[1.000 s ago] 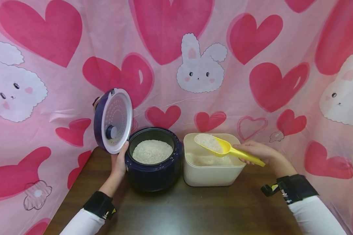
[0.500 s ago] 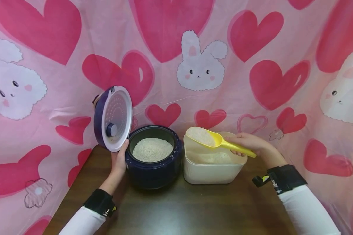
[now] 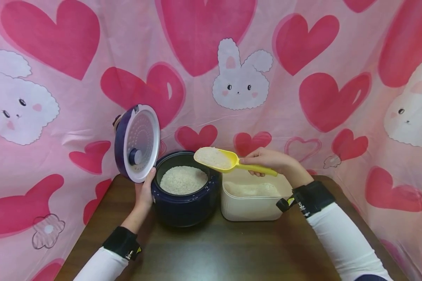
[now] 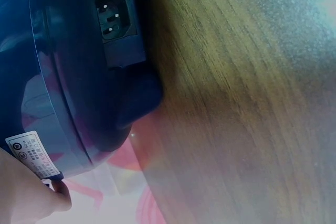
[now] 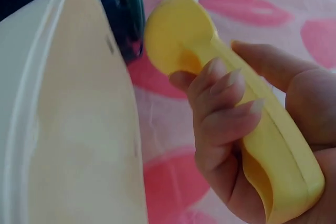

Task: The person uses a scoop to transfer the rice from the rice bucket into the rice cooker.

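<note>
A dark blue rice cooker (image 3: 184, 212) holds white rice (image 3: 183, 180); its hinged lid (image 3: 144, 144) stands raised on the left. My left hand (image 3: 144, 193) holds the lid's lower edge, thumb at the white inner rim; in the left wrist view it is partly cut off beside the cooker's label (image 4: 34, 153). My right hand (image 3: 267, 160) grips a yellow scoop (image 3: 228, 158) by its handle. The scoop, heaped with rice (image 3: 212, 156), hangs above the cooker's right rim. In the right wrist view, my fingers curl round the handle (image 5: 283, 145).
To the cooker's right stands a cream rice bin (image 3: 253, 208) with rice low inside, my right hand above it. Both stand on a dark wooden table (image 3: 218, 253). A pink curtain (image 3: 197, 97) with hearts and rabbits hangs close behind. The cooker's power socket (image 4: 114, 15) faces my left wrist.
My right hand has carried the loaded scoop left and slightly up, from over the cream bin to the cooker's right rim. My left hand and the lid have stayed in place.
</note>
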The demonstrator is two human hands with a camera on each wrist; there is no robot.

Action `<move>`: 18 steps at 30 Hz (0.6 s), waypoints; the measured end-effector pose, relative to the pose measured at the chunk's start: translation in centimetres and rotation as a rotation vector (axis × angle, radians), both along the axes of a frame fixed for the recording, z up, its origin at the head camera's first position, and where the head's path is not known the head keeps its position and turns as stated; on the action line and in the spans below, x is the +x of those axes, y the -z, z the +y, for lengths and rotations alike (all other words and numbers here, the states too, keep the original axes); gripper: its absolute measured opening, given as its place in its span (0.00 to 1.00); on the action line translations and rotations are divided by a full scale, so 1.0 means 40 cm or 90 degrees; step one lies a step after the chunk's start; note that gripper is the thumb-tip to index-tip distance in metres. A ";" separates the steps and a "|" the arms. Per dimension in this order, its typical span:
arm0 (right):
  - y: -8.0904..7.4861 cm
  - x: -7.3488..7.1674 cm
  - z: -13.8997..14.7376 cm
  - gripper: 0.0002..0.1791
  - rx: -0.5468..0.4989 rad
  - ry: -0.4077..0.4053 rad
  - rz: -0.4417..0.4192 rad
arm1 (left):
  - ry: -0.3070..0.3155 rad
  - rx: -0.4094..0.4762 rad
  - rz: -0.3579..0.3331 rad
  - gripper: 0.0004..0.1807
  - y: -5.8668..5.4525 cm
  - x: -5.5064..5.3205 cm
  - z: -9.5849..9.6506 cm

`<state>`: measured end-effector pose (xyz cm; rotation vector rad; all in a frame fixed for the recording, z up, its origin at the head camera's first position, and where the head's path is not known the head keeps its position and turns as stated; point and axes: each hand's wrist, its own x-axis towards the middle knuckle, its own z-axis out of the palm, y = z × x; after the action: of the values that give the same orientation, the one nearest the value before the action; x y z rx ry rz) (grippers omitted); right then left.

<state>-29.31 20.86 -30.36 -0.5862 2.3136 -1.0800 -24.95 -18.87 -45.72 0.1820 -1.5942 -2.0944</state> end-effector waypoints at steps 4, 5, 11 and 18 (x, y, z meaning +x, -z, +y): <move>-0.021 0.002 -0.057 0.18 0.016 -0.010 0.029 | 0.000 -0.001 -0.004 0.26 0.001 -0.001 -0.001; -0.023 0.002 -0.070 0.17 0.021 -0.012 0.036 | 0.000 0.001 -0.007 0.26 0.002 0.000 -0.001; -0.039 0.005 -0.134 0.14 0.067 -0.018 0.079 | 0.006 -0.002 -0.039 0.27 0.002 0.001 -0.002; -0.059 0.014 -0.180 0.13 0.104 -0.012 0.124 | 0.005 -0.020 -0.044 0.29 -0.002 -0.002 -0.003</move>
<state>-28.74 13.66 -27.98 -0.6731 2.5279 -0.8462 -25.03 -18.99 -45.64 0.2415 -1.6689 -2.0887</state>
